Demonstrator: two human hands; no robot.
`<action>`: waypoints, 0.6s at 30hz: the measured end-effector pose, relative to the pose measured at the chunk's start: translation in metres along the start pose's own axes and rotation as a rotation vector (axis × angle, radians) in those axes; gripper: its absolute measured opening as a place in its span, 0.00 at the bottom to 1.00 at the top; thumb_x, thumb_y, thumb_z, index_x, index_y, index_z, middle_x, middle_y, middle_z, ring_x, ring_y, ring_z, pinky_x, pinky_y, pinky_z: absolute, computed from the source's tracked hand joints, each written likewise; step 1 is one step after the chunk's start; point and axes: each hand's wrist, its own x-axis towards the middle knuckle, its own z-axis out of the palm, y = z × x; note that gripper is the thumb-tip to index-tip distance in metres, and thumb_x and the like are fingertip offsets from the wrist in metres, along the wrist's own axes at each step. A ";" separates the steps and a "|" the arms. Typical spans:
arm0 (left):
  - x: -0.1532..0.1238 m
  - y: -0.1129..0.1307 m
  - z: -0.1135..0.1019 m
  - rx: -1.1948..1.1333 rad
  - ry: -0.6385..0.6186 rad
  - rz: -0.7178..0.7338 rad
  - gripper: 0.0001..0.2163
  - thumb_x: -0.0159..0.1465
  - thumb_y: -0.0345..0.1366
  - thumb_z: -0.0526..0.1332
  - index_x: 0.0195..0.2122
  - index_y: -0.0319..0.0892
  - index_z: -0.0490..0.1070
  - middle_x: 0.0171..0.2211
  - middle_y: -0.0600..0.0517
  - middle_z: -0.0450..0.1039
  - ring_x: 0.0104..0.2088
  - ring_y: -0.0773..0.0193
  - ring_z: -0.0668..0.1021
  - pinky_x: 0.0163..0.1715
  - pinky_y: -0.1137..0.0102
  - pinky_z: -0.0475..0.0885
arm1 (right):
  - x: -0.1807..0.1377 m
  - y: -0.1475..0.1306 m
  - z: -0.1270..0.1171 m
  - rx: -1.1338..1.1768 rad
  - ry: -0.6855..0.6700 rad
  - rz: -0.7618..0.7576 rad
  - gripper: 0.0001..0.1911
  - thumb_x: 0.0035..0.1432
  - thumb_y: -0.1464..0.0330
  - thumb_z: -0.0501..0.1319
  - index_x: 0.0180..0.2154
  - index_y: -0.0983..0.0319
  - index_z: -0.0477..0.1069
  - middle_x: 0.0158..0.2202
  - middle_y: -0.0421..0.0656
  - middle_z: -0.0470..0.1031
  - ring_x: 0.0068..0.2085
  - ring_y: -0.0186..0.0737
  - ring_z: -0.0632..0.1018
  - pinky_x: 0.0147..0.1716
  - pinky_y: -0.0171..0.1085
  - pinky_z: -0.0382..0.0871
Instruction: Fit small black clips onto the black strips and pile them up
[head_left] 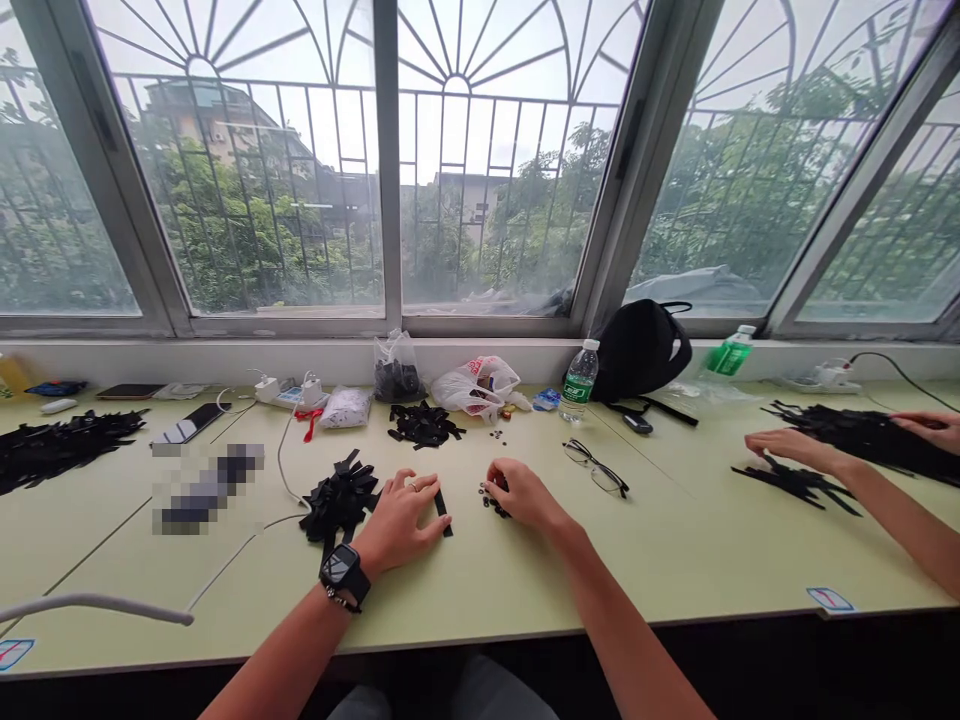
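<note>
Worktable point(675, 560), pale green, spanning the lower half of the frame beneath a row of windows point(480, 220). At lower centre, the person's left hand point(401, 515) lies palm down and loosely spread, not clenched; its index fingertip and thumb touch a short black strip point(444, 512), which lies flat on the surface just right of the fingers. A dark watch point(341, 567) encircles the wrist. Right of the strip, at the centre of the frame, the right hand point(525, 492) is curled with fingertips down on a cluster of small black pieces point(503, 511); whether a piece is pinched cannot be told, the fingertips being partly hidden. Left of the left hand lies a heap of black strips point(337, 500); a smaller black heap point(425, 425) lies farther back, near centre. Right of centre are eyeglasses point(596, 468), folded out on the table, with an upright bottle point(580, 382) behind them and a black bag point(636, 348) against the sill. At the right edge, a co-worker's hands rest at further dark strips point(799, 482), one hand point(795, 450) extended flat above them, the other point(930, 428) at a larger pile behind.
</note>
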 end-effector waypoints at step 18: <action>0.001 0.007 -0.005 0.007 -0.051 0.002 0.23 0.67 0.48 0.63 0.63 0.56 0.69 0.61 0.49 0.71 0.60 0.45 0.67 0.59 0.51 0.64 | -0.004 -0.056 0.041 0.303 0.022 -0.256 0.05 0.63 0.69 0.58 0.35 0.58 0.72 0.34 0.39 0.79 0.34 0.39 0.78 0.39 0.36 0.70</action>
